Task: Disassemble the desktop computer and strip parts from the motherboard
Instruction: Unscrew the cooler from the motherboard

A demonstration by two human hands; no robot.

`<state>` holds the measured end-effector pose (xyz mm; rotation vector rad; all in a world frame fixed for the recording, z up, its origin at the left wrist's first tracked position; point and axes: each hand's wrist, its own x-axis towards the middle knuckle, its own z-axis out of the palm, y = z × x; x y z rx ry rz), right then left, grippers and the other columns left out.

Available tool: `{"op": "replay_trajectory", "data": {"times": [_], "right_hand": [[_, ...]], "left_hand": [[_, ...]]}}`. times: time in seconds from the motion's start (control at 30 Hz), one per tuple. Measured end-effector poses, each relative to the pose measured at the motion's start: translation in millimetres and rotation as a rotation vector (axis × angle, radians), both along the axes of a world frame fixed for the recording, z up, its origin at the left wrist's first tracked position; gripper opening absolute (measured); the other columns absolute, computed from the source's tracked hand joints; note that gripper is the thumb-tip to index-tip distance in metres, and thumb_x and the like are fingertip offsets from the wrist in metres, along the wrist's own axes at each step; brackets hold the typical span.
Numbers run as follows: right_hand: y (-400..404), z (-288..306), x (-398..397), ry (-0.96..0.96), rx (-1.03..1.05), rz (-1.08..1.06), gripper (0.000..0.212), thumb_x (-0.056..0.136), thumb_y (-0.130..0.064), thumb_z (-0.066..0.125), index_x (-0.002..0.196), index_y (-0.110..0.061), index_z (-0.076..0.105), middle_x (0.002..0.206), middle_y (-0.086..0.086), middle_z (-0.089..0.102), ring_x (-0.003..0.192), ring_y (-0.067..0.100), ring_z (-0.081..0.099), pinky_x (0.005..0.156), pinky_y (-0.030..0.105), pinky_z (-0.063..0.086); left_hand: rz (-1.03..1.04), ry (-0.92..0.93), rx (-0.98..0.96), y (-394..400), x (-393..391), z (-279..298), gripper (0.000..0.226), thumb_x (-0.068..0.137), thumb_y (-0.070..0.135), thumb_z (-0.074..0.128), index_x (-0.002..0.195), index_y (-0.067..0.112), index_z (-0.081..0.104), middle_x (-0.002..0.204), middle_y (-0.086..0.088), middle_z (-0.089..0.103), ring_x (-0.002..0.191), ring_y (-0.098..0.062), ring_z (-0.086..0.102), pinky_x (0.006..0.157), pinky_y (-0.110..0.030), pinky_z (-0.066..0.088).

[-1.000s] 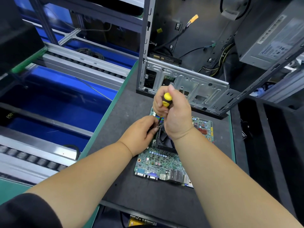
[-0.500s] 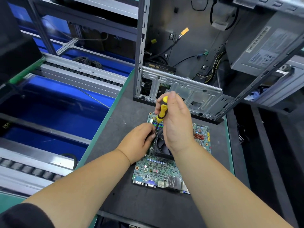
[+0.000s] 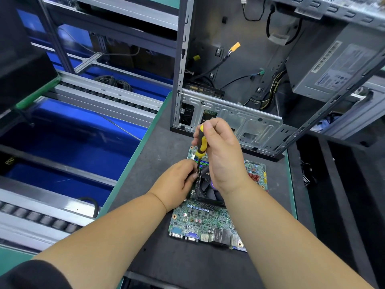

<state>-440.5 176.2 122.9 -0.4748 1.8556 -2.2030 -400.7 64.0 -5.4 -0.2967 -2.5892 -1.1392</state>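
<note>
While right hand (image 3: 224, 155) clamps yellow-black screwdriver (image 3: 200, 142) upright, left hand (image 3: 177, 184) pinches shaft at black cooler fan (image 3: 208, 189) on green motherboard (image 3: 204, 220), flat on dark mat (image 3: 187, 263). Step: unscrewing cooler. Next likely needs steady turning, tip seated.

A green motherboard (image 3: 210, 222) lies flat on the dark tabletop (image 3: 166, 155), its port row facing the person. The right hand (image 3: 224, 159) is closed around a yellow-and-black screwdriver (image 3: 201, 142), held nearly upright with its shaft reaching down to the left edge of the black cooler fan (image 3: 208, 188) mounted on the board. The left hand (image 3: 177, 184) rests on the board's left side, its fingers (image 3: 192, 170) pinched around the shaft near the tip. Just beyond the board stands an open computer case (image 3: 235, 119), loose cables hanging inside, with a grey power supply (image 3: 337, 65) in its upper right. To the left runs a roller conveyor (image 3: 104, 94) above blue bins (image 3: 68, 122)
</note>
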Motion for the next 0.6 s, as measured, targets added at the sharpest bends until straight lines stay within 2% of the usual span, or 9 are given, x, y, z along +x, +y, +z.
{"op": "replay_trajectory", "data": {"times": [0.1,0.2,0.3,0.4,0.5,0.6], "right_hand": [[-1.1,-2.5,1.4,-0.019,-0.064,-0.05,0.021,0.093,-0.032,0.052,0.084,-0.015,0.063,0.078,-0.001,0.06,0.073,0.016,0.055,0.068,0.022,0.047],[-3.6,-5.0,0.2,-0.011,-0.117,-0.056,0.03,0.098,-0.034,0.043,0.081,-0.017,0.061,0.068,-0.001,0.052,0.065,0.013,0.045,0.063,0.021,0.04],[-6.8,-4.9,-5.6,0.018,-0.118,0.022,0.037,0.1,-0.032,0.034,0.074,-0.014,0.055,0.057,-0.004,0.041,0.055,0.013,0.034,0.055,0.024,0.03],[-9.6,-4.2,-8.5,0.022,-0.142,0.128,0.037,0.097,-0.03,0.036,0.069,-0.01,0.049,0.051,-0.008,0.036,0.048,0.01,0.026,0.049,0.022,0.024],[-7.7,-4.0,-7.9,0.032,-0.116,0.148,0.024,0.092,-0.029,0.045,0.076,-0.012,0.046,0.054,-0.006,0.037,0.051,0.011,0.027,0.051,0.024,0.023],[-0.8,-4.6,-6.4,0.02,-0.074,0.035,0.017,0.094,-0.027,0.048,0.079,-0.018,0.048,0.067,-0.002,0.048,0.06,0.015,0.041,0.06,0.027,0.033]], "left_hand": [[0.0,-0.004,-0.007,0.0,0.4,-0.9,0.009,0.097,0.02,0.048,0.092,0.023,0.041,0.085,0.012,0.041,0.077,-0.012,0.042,0.066,-0.028,0.037],[-0.011,0.005,-0.003,-0.4,0.6,-0.1,0.008,0.096,0.02,0.049,0.092,0.021,0.042,0.086,0.012,0.041,0.078,-0.01,0.041,0.067,-0.024,0.033],[-0.013,0.013,-0.01,-0.4,0.6,0.2,0.009,0.095,0.02,0.049,0.093,0.023,0.041,0.086,0.013,0.038,0.077,-0.008,0.038,0.066,-0.021,0.03],[-0.001,0.014,0.002,0.1,0.4,0.8,0.014,0.095,0.019,0.05,0.092,0.026,0.039,0.085,0.014,0.037,0.075,-0.008,0.037,0.065,-0.021,0.028],[-0.007,0.023,0.009,0.6,0.6,2.1,0.019,0.095,0.017,0.05,0.089,0.029,0.037,0.083,0.015,0.034,0.074,-0.009,0.036,0.065,-0.021,0.028],[0.001,0.032,0.002,0.4,-0.1,2.7,0.024,0.096,0.017,0.05,0.087,0.032,0.033,0.082,0.016,0.031,0.073,-0.008,0.033,0.065,-0.02,0.026]]}}
